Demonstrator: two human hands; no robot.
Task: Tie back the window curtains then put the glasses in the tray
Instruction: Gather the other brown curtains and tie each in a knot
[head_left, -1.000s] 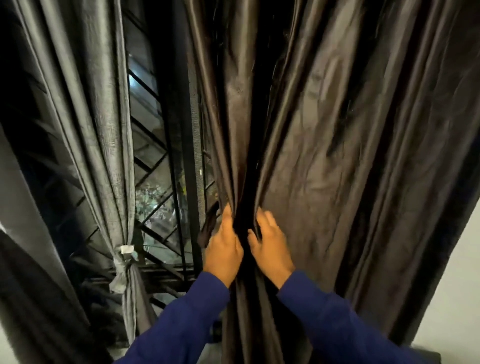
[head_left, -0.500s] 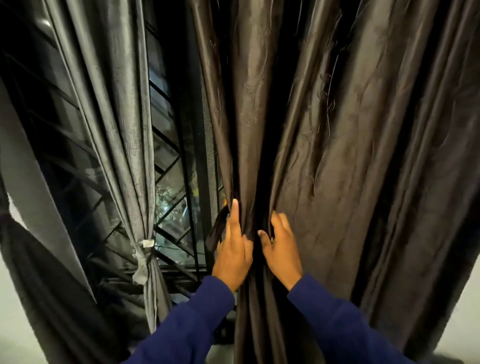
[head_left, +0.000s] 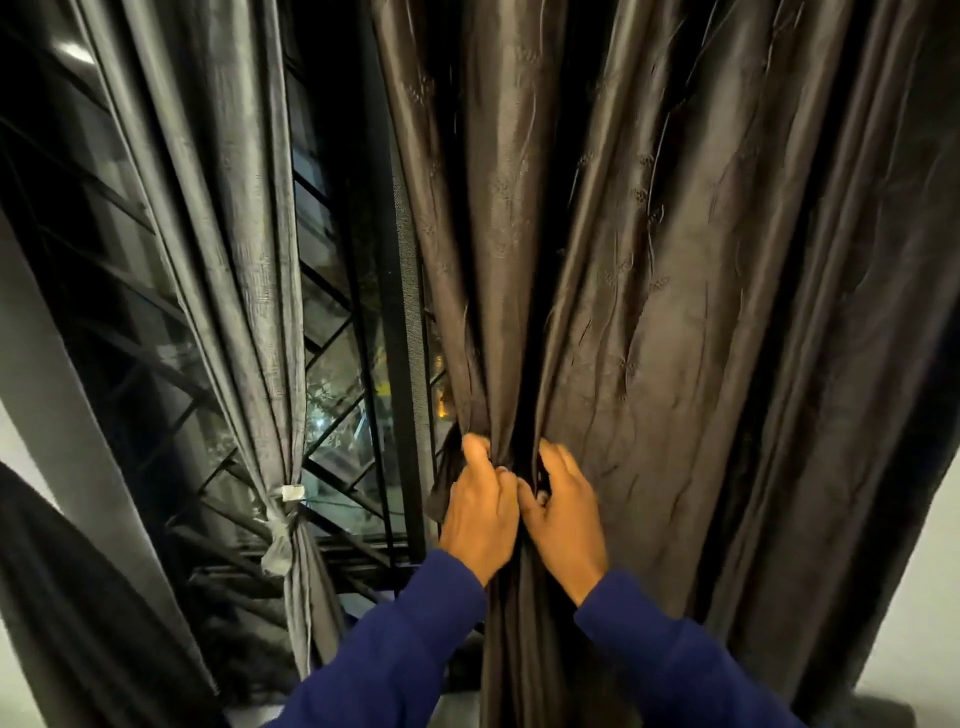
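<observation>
Both hands are bunched into the brown curtain (head_left: 649, 291): the left hand (head_left: 480, 512) curls round a gathered fold, the right hand (head_left: 566, 512) grips the cloth just beside it, thumbs nearly touching. No tie shows round this curtain yet, so this half looks unfinished. Off to the left, the grey curtain (head_left: 228, 249) hangs already cinched with a knotted tie (head_left: 283, 525) against the window grille (head_left: 332, 364). Glasses and tray? Neither is in view, so that whole part appears to remain.
</observation>
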